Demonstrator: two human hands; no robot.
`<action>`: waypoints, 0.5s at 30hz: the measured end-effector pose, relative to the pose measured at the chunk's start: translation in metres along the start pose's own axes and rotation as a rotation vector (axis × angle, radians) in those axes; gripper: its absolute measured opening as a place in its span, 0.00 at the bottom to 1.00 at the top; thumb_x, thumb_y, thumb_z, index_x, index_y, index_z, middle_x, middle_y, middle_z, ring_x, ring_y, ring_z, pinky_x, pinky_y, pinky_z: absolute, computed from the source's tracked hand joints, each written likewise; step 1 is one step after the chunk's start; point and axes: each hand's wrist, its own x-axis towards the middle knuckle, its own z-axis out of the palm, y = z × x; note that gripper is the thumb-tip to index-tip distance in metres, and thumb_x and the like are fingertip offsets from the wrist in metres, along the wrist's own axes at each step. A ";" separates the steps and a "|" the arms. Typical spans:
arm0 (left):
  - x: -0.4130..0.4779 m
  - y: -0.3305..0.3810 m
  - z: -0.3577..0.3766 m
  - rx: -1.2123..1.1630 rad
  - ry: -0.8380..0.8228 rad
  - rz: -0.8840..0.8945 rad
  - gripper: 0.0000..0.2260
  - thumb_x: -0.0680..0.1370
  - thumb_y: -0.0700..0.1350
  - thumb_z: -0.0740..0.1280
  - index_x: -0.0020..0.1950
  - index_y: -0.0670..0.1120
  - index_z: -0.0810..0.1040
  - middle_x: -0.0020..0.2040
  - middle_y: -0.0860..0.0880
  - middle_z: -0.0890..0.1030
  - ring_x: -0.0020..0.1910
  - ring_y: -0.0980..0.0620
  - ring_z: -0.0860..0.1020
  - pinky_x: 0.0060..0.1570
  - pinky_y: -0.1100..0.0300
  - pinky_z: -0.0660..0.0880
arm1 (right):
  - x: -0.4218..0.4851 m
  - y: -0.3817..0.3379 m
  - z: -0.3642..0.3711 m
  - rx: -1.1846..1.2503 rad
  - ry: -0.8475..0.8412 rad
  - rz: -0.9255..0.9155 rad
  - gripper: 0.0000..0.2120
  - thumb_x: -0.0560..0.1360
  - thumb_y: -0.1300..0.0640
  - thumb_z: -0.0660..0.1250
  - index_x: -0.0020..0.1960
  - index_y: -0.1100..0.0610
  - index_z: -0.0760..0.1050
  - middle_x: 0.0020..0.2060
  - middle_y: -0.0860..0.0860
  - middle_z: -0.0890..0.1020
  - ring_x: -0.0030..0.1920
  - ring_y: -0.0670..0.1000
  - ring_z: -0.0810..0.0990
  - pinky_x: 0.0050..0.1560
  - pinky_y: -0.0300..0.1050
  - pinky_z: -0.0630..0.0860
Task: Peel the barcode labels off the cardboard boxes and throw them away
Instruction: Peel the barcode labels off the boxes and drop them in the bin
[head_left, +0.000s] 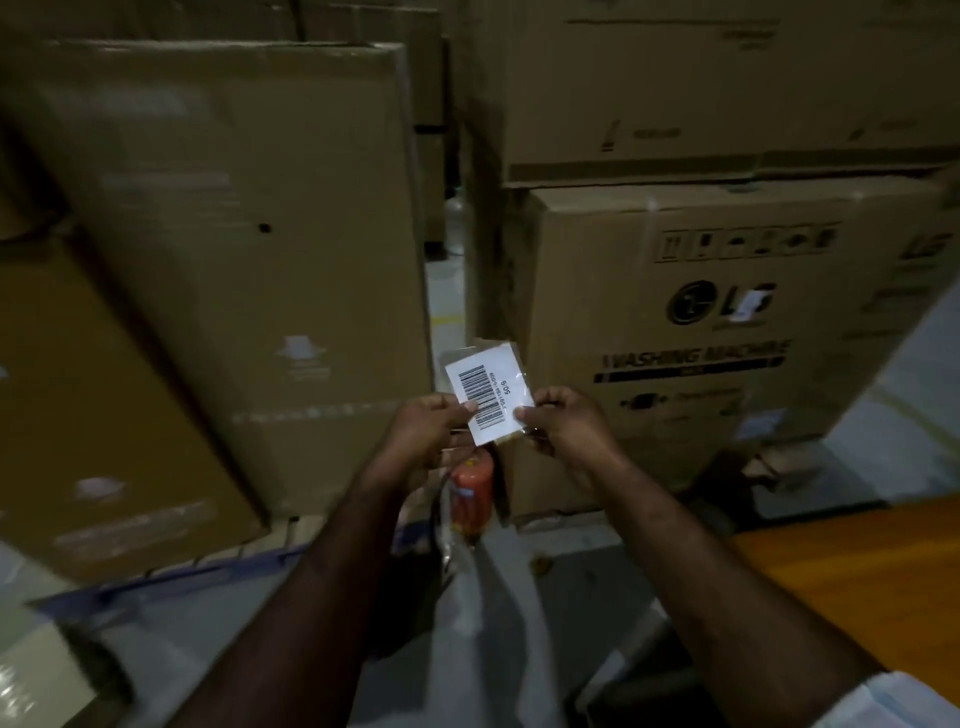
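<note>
A white barcode label (491, 391) in a clear plastic sleeve is held up in front of me, off any box. My left hand (423, 434) pinches its lower left edge and my right hand (563, 423) pinches its lower right edge. Behind it to the right stands a cardboard washing-machine box (691, 338) with a small white patch on its logo (753, 304). A tall cardboard box (249, 249) leans at the left, bearing pale torn patches where paper once stuck.
More cardboard boxes (701, 88) are stacked above the right one. A red fire extinguisher (470, 499) stands on the grey floor in the gap between the boxes. A blue pallet edge (171, 574) runs under the left boxes. An orange surface (852, 566) lies at the right.
</note>
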 end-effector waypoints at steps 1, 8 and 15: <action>-0.007 -0.003 -0.017 -0.002 0.015 -0.003 0.03 0.79 0.42 0.69 0.48 0.43 0.78 0.41 0.44 0.86 0.28 0.55 0.82 0.25 0.65 0.75 | -0.002 0.004 0.016 -0.017 -0.024 0.007 0.08 0.74 0.68 0.70 0.46 0.58 0.73 0.37 0.55 0.82 0.31 0.50 0.78 0.26 0.37 0.71; -0.040 -0.041 -0.154 0.022 0.212 -0.090 0.06 0.78 0.37 0.70 0.42 0.39 0.76 0.26 0.47 0.81 0.22 0.56 0.78 0.22 0.65 0.74 | -0.010 0.061 0.143 -0.177 -0.093 0.058 0.09 0.73 0.64 0.72 0.36 0.58 0.76 0.30 0.59 0.78 0.25 0.50 0.72 0.27 0.40 0.69; -0.051 -0.089 -0.264 0.067 0.491 -0.107 0.12 0.71 0.35 0.76 0.33 0.40 0.75 0.25 0.43 0.78 0.22 0.50 0.75 0.30 0.57 0.76 | -0.014 0.113 0.253 -0.258 -0.187 0.139 0.12 0.72 0.67 0.73 0.33 0.57 0.75 0.24 0.52 0.76 0.21 0.44 0.72 0.20 0.34 0.67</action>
